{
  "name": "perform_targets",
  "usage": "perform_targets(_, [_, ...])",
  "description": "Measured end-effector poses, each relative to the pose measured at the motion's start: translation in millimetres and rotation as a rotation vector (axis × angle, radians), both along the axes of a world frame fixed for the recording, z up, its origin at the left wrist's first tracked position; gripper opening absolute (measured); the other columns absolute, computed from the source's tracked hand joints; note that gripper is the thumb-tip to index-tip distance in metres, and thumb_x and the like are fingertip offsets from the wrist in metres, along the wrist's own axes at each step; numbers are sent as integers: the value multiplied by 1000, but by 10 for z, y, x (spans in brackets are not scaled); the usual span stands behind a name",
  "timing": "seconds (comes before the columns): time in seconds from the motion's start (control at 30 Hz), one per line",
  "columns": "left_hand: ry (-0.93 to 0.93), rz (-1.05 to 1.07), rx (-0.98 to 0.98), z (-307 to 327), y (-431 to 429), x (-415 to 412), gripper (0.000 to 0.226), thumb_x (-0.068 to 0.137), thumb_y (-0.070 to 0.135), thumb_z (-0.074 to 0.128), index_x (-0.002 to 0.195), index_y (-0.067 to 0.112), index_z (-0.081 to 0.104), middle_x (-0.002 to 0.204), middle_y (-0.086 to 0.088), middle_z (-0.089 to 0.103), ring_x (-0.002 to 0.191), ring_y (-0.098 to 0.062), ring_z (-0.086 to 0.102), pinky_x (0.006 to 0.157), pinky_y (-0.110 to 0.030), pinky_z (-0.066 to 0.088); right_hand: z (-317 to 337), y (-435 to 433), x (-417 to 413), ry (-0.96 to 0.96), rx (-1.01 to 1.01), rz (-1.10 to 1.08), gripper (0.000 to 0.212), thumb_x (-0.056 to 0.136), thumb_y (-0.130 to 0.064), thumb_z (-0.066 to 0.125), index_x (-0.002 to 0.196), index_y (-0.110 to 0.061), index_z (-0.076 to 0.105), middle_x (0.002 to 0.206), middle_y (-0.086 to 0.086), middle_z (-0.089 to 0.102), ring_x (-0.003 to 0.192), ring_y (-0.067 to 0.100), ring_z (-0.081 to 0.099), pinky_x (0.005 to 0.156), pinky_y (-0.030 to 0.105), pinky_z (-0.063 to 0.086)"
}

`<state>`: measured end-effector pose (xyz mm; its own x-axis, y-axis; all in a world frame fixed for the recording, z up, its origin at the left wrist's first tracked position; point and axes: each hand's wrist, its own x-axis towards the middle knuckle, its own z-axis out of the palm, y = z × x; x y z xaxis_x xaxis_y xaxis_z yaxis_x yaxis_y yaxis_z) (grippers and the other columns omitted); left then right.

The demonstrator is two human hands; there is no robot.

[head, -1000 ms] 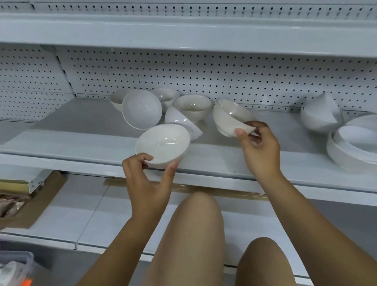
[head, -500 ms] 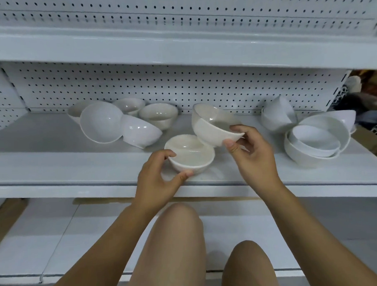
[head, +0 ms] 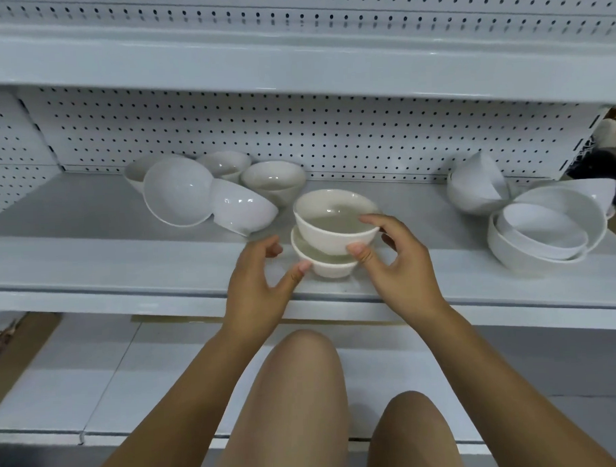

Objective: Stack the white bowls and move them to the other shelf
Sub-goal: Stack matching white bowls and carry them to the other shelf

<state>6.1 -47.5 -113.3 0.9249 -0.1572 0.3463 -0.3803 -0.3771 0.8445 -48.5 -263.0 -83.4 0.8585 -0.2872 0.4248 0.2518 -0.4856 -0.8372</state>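
The right hand [head: 402, 265] grips the upper bowl [head: 327, 232], set into the lower bowl [head: 332, 265] near the front of the shelf [head: 126, 260]; the left hand [head: 259, 284], fingers relaxed, touches the lower rim by its thumb. Best seat it level before letting go

Person, head view. Left grip [head: 256, 287] and right grip [head: 402, 275]: bare, slender fingers, thumbnails short and plain. Left forearm [head: 172, 395] and right forearm [head: 514, 383]: bare to the frame edge. Left knee [head: 301, 369] and right knee [head: 411, 418]: bare, smooth, rounded.
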Motion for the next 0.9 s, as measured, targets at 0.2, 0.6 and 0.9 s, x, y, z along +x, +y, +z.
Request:
perform_targets(0.2, [-129, 256, -111, -26, 191, 145, 55, 97, 36, 66, 145, 21, 45, 141, -2, 38, 132, -17, 44, 111, -29, 38, -13, 55, -24, 33, -52, -25, 43, 84, -52, 70, 125, -41, 63, 136, -14, 60, 129, 6, 52, 111, 30, 42])
perform_targets(0.6, [-53, 225, 195, 281, 180, 806, 78, 96, 49, 63, 159, 44, 17, 159, -18, 23, 138, -41, 43, 108, -48, 46, -92, 116, -71, 81, -4, -11, 45, 89, -40, 74, 131, -50, 58, 131, -39, 53, 127, -10, 53, 109, 13, 41])
perform_targets(0.9, [-171, 315, 71, 215, 343, 621, 71, 84, 45, 81, 140, 23, 42, 133, -16, 51, 113, -34, 56, 91, -39, 50, -196, 160, -59, 30, 84, 81, 54, 88, -46, 68, 139, -43, 51, 142, -52, 30, 153, 6, 28, 118, 25, 37])
